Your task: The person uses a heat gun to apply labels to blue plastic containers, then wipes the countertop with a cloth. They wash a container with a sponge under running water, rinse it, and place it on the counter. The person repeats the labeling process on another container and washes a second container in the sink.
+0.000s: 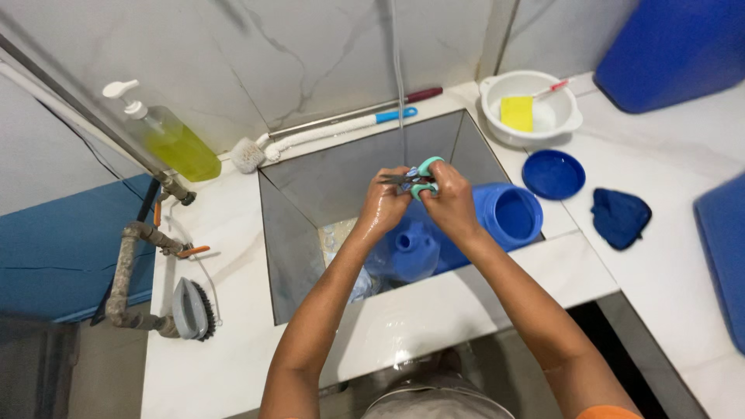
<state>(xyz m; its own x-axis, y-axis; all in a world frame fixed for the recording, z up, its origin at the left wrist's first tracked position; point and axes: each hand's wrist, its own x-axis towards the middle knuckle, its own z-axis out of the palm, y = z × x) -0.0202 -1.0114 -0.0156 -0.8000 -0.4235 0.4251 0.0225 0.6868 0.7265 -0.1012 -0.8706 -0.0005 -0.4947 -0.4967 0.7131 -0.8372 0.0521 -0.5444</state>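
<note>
Scissors (414, 178) sit between both my hands over the sink (365, 186), under the thin stream of water, at about 12 o'clock from the blue jug (497, 221) lying below. They look light and stiff, wet and likely slippery, with sharp tips, so I judge the teal handle loops the safe hold. My right hand (448, 200) is closed around those loops. My left hand (384, 203) pinches the blade end, fingers curled tight. At 3 o'clock lie a blue lid (553, 174) and cloth (620, 217).
</note>
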